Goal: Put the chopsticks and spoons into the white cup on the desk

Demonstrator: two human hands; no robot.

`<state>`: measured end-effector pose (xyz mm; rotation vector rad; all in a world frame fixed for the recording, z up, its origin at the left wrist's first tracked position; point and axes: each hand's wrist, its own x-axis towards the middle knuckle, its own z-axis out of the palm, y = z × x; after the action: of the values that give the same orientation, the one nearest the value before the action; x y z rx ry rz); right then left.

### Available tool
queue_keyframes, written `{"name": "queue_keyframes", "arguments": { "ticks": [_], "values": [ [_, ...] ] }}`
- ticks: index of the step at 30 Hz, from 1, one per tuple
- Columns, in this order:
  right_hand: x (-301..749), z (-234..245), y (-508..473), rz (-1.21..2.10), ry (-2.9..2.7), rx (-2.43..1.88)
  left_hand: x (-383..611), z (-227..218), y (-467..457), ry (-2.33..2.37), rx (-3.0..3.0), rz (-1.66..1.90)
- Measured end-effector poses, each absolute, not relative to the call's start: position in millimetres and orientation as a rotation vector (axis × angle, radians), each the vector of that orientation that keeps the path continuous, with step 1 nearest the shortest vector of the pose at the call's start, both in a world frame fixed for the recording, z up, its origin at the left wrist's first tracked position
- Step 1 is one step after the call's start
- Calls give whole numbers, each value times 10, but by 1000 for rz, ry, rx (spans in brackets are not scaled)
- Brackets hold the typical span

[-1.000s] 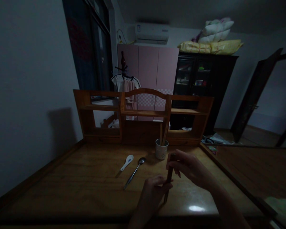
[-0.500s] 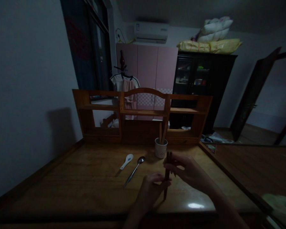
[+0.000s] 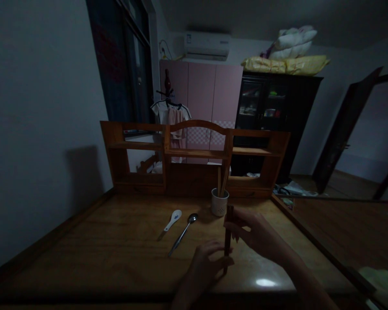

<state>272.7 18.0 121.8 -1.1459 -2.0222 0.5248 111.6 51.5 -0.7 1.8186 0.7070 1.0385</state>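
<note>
Dark brown chopsticks (image 3: 228, 238) stand nearly upright just above the front part of the desk. My right hand (image 3: 252, 228) is closed on their upper end, thumb and fingers pinched together. Lower down, my left hand (image 3: 207, 265) has its thumb and fingers loosely around the same chopsticks, with a gap between thumb and forefinger. How many chopsticks there are is hard to make out. Left of the hands lie a metal spoon (image 3: 185, 230) and a white ceramic spoon (image 3: 172, 220). Behind the hands is a white cup (image 3: 219, 206) with light wooden chopsticks (image 3: 222, 183) in it.
The wooden desk (image 3: 116, 241) has a raised edge on its right and a wooden shelf unit (image 3: 197, 153) along its back. A wall (image 3: 45, 129) stands close on the left. Farther off are a pink wardrobe (image 3: 200, 92) and a dark cabinet (image 3: 297, 116).
My left hand has slid slightly down the chopsticks, and its thumb and fingers are farther apart. My right hand keeps its grip near the top. The view has shifted a little.
</note>
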Motion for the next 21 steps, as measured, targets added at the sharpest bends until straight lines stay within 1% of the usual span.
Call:
{"name": "queue_keyframes", "arguments": {
  "ticks": [5,8,11,14,16,19,21],
  "values": [
    [2765,1187,204,609,-1968,-1137,985,-385,543,906,1729,961],
    [2778,1178,202,656,-1976,-1131,886,-543,584,949,1687,1019],
    [2797,1250,235,701,-2016,-1113,833,-559,574,1004,1677,1065],
    [2891,1480,354,707,-2005,-1058,815,-472,511,1052,1746,1020],
    [3016,1716,488,627,-1911,-1031,809,-416,471,1087,1776,997],
    [3271,2077,769,345,-1707,-1068,801,-394,454,1088,1781,1006],
    [3453,2228,1012,216,-1605,-1049,798,-415,470,1036,1751,1000]
  ]
}}
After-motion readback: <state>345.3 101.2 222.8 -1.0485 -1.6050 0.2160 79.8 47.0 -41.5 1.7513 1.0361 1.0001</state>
